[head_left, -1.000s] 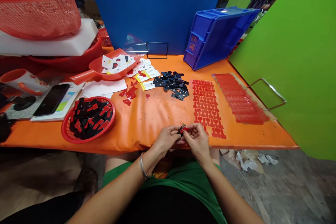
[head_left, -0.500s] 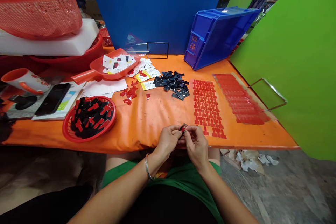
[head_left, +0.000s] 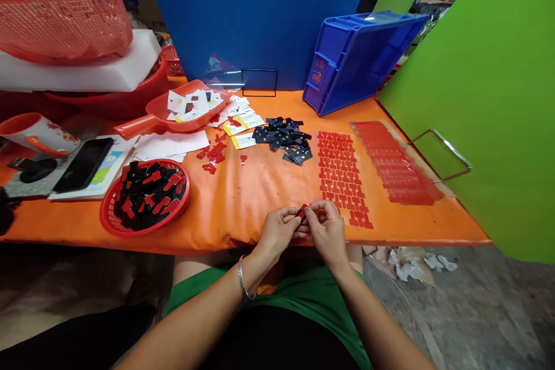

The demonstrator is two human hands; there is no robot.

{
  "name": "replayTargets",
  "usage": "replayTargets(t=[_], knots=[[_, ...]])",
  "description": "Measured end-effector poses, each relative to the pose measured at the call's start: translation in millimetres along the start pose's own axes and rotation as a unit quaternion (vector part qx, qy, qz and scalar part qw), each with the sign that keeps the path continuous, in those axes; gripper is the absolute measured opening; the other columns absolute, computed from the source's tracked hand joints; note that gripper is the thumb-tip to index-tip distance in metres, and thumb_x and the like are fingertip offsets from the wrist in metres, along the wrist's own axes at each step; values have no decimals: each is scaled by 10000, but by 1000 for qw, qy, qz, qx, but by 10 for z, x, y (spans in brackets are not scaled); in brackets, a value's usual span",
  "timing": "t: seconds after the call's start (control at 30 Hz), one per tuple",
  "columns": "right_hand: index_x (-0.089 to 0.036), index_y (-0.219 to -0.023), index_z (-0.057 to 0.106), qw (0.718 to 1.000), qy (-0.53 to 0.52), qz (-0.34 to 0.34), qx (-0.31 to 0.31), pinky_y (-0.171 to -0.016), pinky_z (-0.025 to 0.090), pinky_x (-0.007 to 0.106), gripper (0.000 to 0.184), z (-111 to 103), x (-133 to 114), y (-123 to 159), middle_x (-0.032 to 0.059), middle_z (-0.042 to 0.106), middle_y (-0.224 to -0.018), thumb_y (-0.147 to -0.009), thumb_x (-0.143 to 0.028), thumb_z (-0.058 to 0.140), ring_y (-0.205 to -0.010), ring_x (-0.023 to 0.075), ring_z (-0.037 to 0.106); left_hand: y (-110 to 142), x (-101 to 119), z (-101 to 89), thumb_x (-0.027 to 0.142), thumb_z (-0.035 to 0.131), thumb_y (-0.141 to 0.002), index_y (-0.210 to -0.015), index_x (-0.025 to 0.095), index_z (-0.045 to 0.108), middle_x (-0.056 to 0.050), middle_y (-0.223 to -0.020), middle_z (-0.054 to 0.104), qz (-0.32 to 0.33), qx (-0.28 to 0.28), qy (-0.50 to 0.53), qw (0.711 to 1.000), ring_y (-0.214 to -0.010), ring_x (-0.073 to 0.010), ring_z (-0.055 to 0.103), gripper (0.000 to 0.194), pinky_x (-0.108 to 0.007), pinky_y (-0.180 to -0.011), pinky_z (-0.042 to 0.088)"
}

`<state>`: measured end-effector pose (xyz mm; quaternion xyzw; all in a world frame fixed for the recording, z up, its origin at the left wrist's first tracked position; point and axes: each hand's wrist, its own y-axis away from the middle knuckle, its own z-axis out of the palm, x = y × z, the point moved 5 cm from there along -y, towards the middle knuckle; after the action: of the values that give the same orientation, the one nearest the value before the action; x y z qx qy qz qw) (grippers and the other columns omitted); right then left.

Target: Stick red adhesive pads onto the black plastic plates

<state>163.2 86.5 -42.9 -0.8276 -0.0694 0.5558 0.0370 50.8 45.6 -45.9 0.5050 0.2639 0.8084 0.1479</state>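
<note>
Between my two hands, just over the table's front edge, is a small black piece with a red sticker (head_left: 302, 212) on it. My left hand (head_left: 280, 230) pinches the piece from the left, thumb on top. My right hand (head_left: 326, 231) is closed at its right end, with the thumb pressed on the red face; the fingers underneath are partly hidden. Right of my hands lies a sheet of red T-shaped stickers (head_left: 340, 165). A pile of black pieces (head_left: 284, 137) is beyond them. To the left, a red basket (head_left: 106, 217) holds black pieces bearing red stickers.
A second red sheet (head_left: 392, 162) lies by the green panel (head_left: 485, 98) with its wire handle. A blue crate (head_left: 347, 63) leans at the back. Loose red pieces (head_left: 212, 156), a red dustpan (head_left: 151, 113) with cards, a phone (head_left: 84, 165) and a mug (head_left: 41, 133) are left.
The red sticker now lies along the black piece, more of it showing, with my right thumb on its upper end. My right hand has shifted slightly. The view has turned a little.
</note>
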Motion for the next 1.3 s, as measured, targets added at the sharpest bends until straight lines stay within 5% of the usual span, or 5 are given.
replayTargets(t=[0.4, 0.73, 0.93, 1.1, 1.3], knots=[[-209, -992, 443, 983, -149, 100, -31, -455, 451, 234, 491, 2, 13, -71, -37, 577, -669, -666, -476, 695, -488, 122, 547, 40, 36, -4, 120, 554, -794, -869, 100, 626, -47, -669, 684, 12, 2, 22, 1000, -531, -109, 640, 106, -195, -542, 522], [-175, -545, 519, 979, -43, 171, -98, -317, 280, 199, 502, -5, 161, -110, -41, 424, -384, -680, -657, 557, -331, 84, 370, 37, -12, -31, 209, 657, -707, -799, 95, 618, -52, -642, 665, 27, -8, 74, 997, -481, -104, 595, 151, -235, -574, 500], [-135, -760, 648, 971, -61, 223, -68, -326, 363, 216, 551, 7, 263, -95, 43, 611, -547, -597, -660, 608, -397, 123, 486, 306, 495, -546, 325, 582, -768, -919, 89, 638, -40, -659, 636, 174, 52, 9, 983, -559, -127, 612, 285, -262, -637, 498], [-143, -769, 650, 977, -44, 195, -77, -354, 407, 224, 530, 14, 298, -104, 48, 630, -578, -616, -648, 604, -422, 131, 505, 866, 1269, -1402, 236, 493, -829, -942, 155, 675, -78, -952, 661, 387, 295, -216, 846, -895, -172, 605, 229, -272, -828, 457], [-145, -771, 662, 977, -29, 196, -80, -345, 413, 233, 539, 14, 346, -117, 48, 635, -576, -602, -654, 605, -407, 139, 506, 1087, 1459, -2034, 173, 498, -819, -978, 194, 669, -89, -959, 630, 370, 481, -456, 651, -958, -235, 550, 234, -405, -918, 403]])
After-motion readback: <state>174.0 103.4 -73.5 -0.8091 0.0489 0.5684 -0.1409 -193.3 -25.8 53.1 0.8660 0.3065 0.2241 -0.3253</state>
